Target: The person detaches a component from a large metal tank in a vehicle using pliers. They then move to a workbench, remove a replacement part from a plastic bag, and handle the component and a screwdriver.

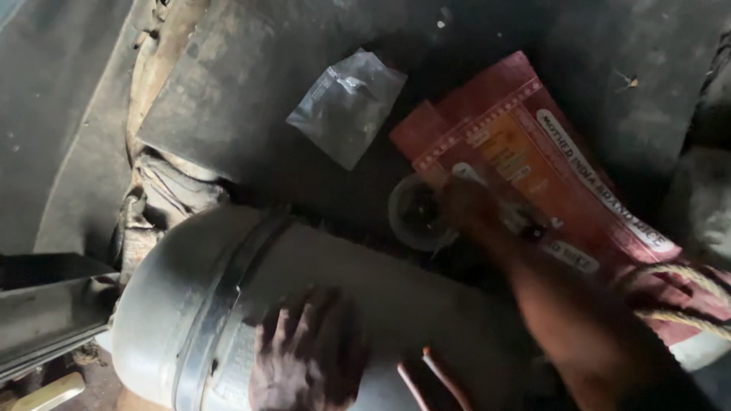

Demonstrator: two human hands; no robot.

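Head view: my left hand lies flat, fingers spread, on the grey metal cylinder, heavy, stiff and slick-looking, best steadied at its clamp band, while my right hand pinches the small round cup by the red sack on the floor.

Light: dim overall, brighter toward upper left.
Shadow: deepest around the right hand and below its forearm.
Blur: both hands smeared; left hand soft.
Glare: faint sheen on grey cylinder left of left hand.
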